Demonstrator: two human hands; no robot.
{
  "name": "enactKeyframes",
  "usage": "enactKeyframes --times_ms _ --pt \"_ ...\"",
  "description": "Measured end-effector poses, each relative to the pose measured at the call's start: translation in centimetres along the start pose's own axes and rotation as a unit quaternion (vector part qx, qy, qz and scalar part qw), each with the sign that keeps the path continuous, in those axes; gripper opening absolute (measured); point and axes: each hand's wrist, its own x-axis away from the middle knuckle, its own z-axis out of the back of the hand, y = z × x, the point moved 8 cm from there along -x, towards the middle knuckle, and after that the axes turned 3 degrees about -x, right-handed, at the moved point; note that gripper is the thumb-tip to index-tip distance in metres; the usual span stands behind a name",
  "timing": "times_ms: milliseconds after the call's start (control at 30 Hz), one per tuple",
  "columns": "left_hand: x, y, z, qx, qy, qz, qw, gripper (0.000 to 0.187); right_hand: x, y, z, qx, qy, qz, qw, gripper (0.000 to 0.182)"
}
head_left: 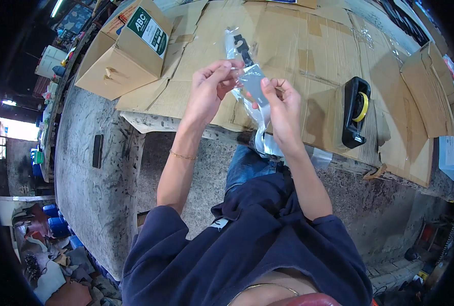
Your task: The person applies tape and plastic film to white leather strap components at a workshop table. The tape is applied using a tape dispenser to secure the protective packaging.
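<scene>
A clear plastic sleeve (261,116) hangs over the table's near edge, with a grey card (254,85) and a black hook-shaped hanger (242,48) at its upper part. My right hand (283,104) pinches the card's right side, thumb on top. On the left, my left hand (211,86) has its thumb and fingertips pressed together near the sleeve's upper left edge; whatever lies between those fingertips is too small to make out. The lower end of the sleeve dangles in front of my lap.
Flattened cardboard (283,30) covers the table. An open carton (120,61) with a green label stands at the left, a black tape dispenser (355,112) at the right. Another carton (430,89) is at the far right. A dark phone-like object (98,151) lies on the grey surface.
</scene>
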Motion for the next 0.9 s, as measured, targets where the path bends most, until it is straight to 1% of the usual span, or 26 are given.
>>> enactKeyframes --times_ms 67,100,167,300,367,400,467,533,600,667,700,733,767,800,833,867,900 --pt "0.4 0.5 -0.4 0.010 0.040 0.002 0.999 0.009 0.0 0.0 0.2 0.002 -0.007 0.006 1.000 0.025" --pt "0.5 0.5 -0.5 0.010 0.040 0.000 0.999 0.009 -0.1 0.0 0.2 0.003 -0.012 0.011 1.000 0.025" --pt "0.6 0.3 -0.8 -0.080 0.011 -0.016 0.997 0.007 -0.1 0.1 0.2 0.013 -0.001 0.026 1.000 0.025" --pt "0.4 -0.7 -0.2 -0.116 0.040 -0.026 0.992 0.008 0.4 -0.3 -0.1 0.010 0.019 0.060 0.998 0.024" --pt "0.9 -0.2 -0.8 0.015 0.023 -0.079 0.997 0.007 0.6 -0.3 0.1 0.009 0.021 0.069 0.997 0.024" --pt "0.9 -0.6 -0.7 0.015 0.022 -0.080 0.996 0.007 0.7 -0.4 0.1 0.008 0.023 0.078 0.997 0.024" --pt "1.0 -1.7 -0.9 0.106 -0.017 -0.093 0.990 0.007 1.1 -0.4 0.0 0.006 0.018 0.069 0.997 0.024" --pt "1.0 -2.6 -1.0 0.114 -0.016 -0.104 0.988 0.007 1.1 -0.2 0.0 0.004 0.014 0.058 0.998 0.025" --pt "1.3 -2.6 -1.6 0.122 -0.019 -0.113 0.986 0.009 1.0 0.2 0.4 0.000 0.021 0.064 0.998 0.022" --pt "1.7 -2.5 -2.6 0.104 -0.002 -0.072 0.992 0.022 1.0 0.3 0.6 0.006 0.022 0.068 0.997 0.022" --pt "1.9 -2.5 -2.9 0.105 -0.003 -0.072 0.992 0.022 1.0 0.3 0.7 0.010 0.021 0.074 0.997 0.023" --pt "1.9 -2.8 -2.9 0.110 0.009 -0.057 0.992 0.026 0.9 0.4 0.7 0.011 0.021 0.075 0.997 0.023" --pt "1.9 -3.1 -3.0 0.115 0.022 -0.042 0.992 0.031 0.9 0.5 0.9 0.037 0.031 0.081 0.996 0.023" --pt "1.8 -3.5 -3.0 0.116 0.023 -0.042 0.992 0.031 0.9 0.7 1.0 0.064 0.040 0.087 0.993 0.024" --pt "1.7 -4.2 -2.5 0.072 0.044 -0.043 0.996 0.033 0.9 1.2 1.1 0.064 0.039 0.085 0.994 0.024" --pt "1.7 -4.6 -2.0 0.027 0.066 -0.044 0.996 0.034 0.9 1.3 0.9 0.072 0.031 0.110 0.991 0.023" --pt "1.7 -4.6 -1.9 0.028 0.067 -0.043 0.996 0.034 1.0 1.0 0.7 0.080 0.023 0.136 0.987 0.022"
